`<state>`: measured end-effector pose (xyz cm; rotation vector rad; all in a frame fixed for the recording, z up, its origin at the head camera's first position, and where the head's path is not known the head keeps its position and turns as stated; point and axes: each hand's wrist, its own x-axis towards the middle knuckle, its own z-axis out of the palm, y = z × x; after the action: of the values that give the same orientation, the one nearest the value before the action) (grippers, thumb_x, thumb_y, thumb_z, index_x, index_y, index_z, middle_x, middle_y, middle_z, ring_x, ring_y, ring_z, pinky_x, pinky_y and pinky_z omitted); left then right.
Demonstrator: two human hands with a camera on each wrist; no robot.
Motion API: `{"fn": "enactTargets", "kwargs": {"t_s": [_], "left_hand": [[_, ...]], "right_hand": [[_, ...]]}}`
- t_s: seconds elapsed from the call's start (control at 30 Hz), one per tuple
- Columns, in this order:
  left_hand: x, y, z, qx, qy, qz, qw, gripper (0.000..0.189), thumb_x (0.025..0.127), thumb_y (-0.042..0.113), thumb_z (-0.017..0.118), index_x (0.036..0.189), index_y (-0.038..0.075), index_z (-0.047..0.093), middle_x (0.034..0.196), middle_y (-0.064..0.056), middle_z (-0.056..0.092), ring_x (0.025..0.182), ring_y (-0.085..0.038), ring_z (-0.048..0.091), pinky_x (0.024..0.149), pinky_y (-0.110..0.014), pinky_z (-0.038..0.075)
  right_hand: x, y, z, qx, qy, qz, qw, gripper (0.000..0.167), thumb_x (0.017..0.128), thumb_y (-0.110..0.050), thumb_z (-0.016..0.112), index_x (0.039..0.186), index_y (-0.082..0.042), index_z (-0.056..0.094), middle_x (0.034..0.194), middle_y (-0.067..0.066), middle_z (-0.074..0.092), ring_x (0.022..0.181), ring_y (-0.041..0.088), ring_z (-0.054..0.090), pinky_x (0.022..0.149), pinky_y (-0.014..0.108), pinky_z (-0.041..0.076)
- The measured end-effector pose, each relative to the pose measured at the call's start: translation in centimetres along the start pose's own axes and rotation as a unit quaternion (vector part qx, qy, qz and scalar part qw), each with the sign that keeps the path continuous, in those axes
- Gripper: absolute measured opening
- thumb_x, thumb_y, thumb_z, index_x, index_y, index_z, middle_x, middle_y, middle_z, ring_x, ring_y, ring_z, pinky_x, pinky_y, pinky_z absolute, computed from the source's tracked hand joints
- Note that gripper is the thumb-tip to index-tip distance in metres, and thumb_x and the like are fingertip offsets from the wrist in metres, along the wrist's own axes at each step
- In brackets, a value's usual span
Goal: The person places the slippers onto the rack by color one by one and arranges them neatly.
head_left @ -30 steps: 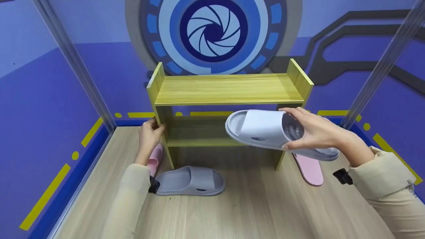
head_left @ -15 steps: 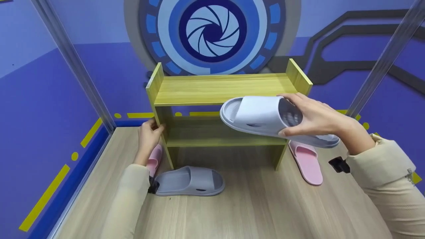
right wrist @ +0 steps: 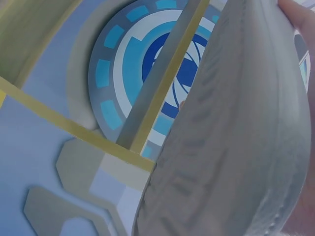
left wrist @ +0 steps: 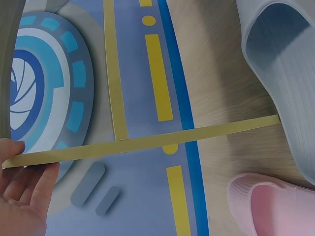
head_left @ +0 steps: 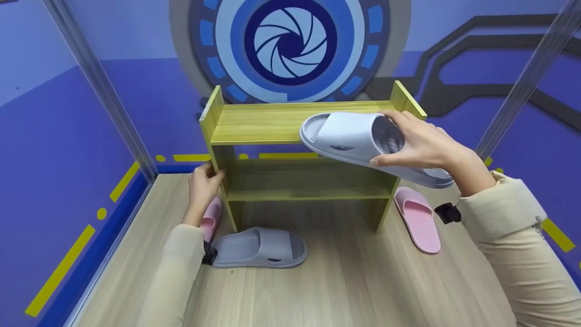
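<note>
My right hand [head_left: 424, 143] grips a light grey slide sandal [head_left: 348, 131] around its middle, thumb on the near side and fingers over the far side. The sandal is in the air, toe to the left, overlapping the right part of the wooden shoe rack's [head_left: 258, 122] top shelf in the head view. Its ridged sole [right wrist: 211, 147] fills much of the right wrist view. My left hand [head_left: 203, 190] pinches the front edge of the rack's left side panel, with the thumb [left wrist: 14, 146] on one face and the fingers on the other.
A second grey slide [head_left: 277, 245] lies on the wood-grain tabletop [head_left: 336, 281] before the rack's left side, toe right. One pink slide [head_left: 209, 221] lies left of the rack, another pink slide [head_left: 421, 222] to its right. Printed panels [head_left: 131, 91] stand behind and at both sides.
My right hand has lifted the grey slide from in front of the middle shelf to the height of the top shelf, slightly leftward. The left hand has stayed on the side panel.
</note>
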<state>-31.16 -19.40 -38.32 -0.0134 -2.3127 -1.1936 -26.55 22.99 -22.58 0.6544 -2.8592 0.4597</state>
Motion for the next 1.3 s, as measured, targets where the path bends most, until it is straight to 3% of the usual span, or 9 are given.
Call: {"fn": "enactTargets", "kwargs": {"t_s": [0.33,0.7,1.07,1.3], "left_hand": [[0.1,0.0,-0.1,0.003,-0.015,-0.013,0.9998,0.019,0.078,0.009,0.061,0.090,-0.005,0.063,0.087,-0.019,0.064,0.078,-0.027,0.060,0.068,-0.038,0.048],[0.1,-0.1,0.0,-0.015,-0.012,0.004,0.9998,0.018,0.077,0.006,0.061,0.090,-0.007,0.063,0.085,-0.020,0.063,0.077,-0.028,0.060,0.067,-0.038,0.048],[0.0,-0.1,-0.1,-0.011,-0.021,-0.009,0.9997,0.020,0.079,0.008,0.061,0.094,-0.006,0.063,0.088,-0.019,0.063,0.080,-0.028,0.060,0.069,-0.038,0.048],[0.1,-0.2,0.0,-0.017,-0.018,-0.003,0.9997,0.020,0.078,0.007,0.061,0.092,-0.006,0.063,0.087,-0.020,0.063,0.079,-0.028,0.060,0.068,-0.038,0.048]], "right_hand": [[1.2,0.2,0.4,-0.008,0.008,0.050,0.9987,0.091,0.063,-0.064,0.062,0.134,-0.016,0.030,0.113,0.011,0.043,0.092,0.029,0.046,0.067,0.049,0.037],[2.8,-0.8,0.7,-0.031,0.034,0.107,0.9932,0.096,0.061,-0.072,0.055,0.133,-0.015,0.026,0.114,0.016,0.045,0.093,0.035,0.047,0.070,0.056,0.035],[3.8,-1.4,1.2,-0.035,0.040,0.117,0.9918,0.096,0.064,-0.073,0.050,0.130,-0.007,0.029,0.114,0.020,0.044,0.093,0.035,0.046,0.074,0.056,0.036],[3.5,-1.3,0.5,-0.036,-0.013,0.078,0.9962,0.094,0.071,-0.046,0.058,0.139,-0.001,0.013,0.127,0.028,0.030,0.108,0.042,0.037,0.082,0.058,0.033]]}}
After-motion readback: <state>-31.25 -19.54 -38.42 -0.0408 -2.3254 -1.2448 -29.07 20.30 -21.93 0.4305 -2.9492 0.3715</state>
